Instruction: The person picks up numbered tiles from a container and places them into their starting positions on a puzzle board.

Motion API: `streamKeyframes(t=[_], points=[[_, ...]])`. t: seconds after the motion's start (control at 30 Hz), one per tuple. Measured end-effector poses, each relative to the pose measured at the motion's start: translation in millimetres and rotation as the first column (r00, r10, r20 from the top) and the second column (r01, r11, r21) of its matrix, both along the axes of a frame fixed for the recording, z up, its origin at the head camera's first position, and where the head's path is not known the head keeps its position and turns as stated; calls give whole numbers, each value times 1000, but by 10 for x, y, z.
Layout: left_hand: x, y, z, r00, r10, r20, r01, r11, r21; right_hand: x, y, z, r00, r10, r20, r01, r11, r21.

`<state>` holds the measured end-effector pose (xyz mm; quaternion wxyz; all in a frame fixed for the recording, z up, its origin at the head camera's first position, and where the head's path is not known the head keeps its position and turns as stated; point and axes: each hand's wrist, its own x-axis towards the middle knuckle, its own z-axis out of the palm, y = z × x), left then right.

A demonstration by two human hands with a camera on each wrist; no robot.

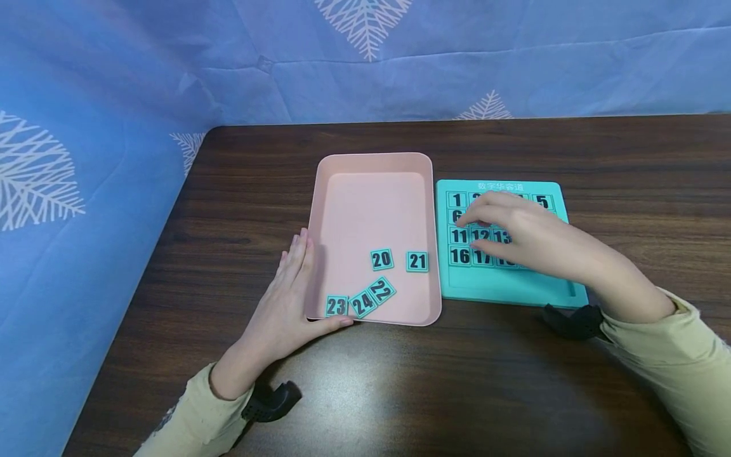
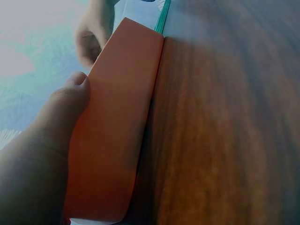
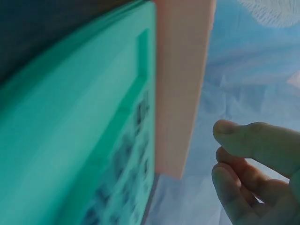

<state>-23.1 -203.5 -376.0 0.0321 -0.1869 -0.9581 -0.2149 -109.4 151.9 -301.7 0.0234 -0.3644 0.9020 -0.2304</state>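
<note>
My left hand point(image 1: 280, 311) rests against the near left corner of a pink tray point(image 1: 374, 209), its fingers straight along the left side and its thumb at the front rim. Number tiles lie in the tray: 20 point(image 1: 381, 259), 21 point(image 1: 417, 261), 22 point(image 1: 381, 290), 24 point(image 1: 362, 303) and 23 point(image 1: 337, 306). Over a turquoise number puzzle board point(image 1: 502, 282) hovers my right hand point(image 1: 531, 235), fingers loosely bent. The right wrist view shows nothing between its thumb point(image 3: 227, 127) and fingers. Rows of tiles fill the board's upper part; this hand hides several of them.
The board stands directly right of the tray on a dark wooden table point(image 1: 457, 381). A blue cloth with white leaf patterns point(image 1: 371, 82) hangs behind the table and along its left side. Dark wrist straps point(image 1: 271, 403) sit at both sleeves.
</note>
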Motion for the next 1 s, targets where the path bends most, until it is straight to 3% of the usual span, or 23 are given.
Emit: streamKeyframes(t=[0.23,0.63,1.0], points=[[-2,-6,-3,1000,-3,-9,3,1000,-1,-86,-330,63,996,84,29,-82,996,-42],[-2,-6,-4,1000,-8,-8,8,1000,-1,-159,-786,-172,970,220,104,-211,973,-89],[-7,-9,-6,1000,-16,-17,16,1000,2,-134,-980,-316,968,195,160,-200,980,16]])
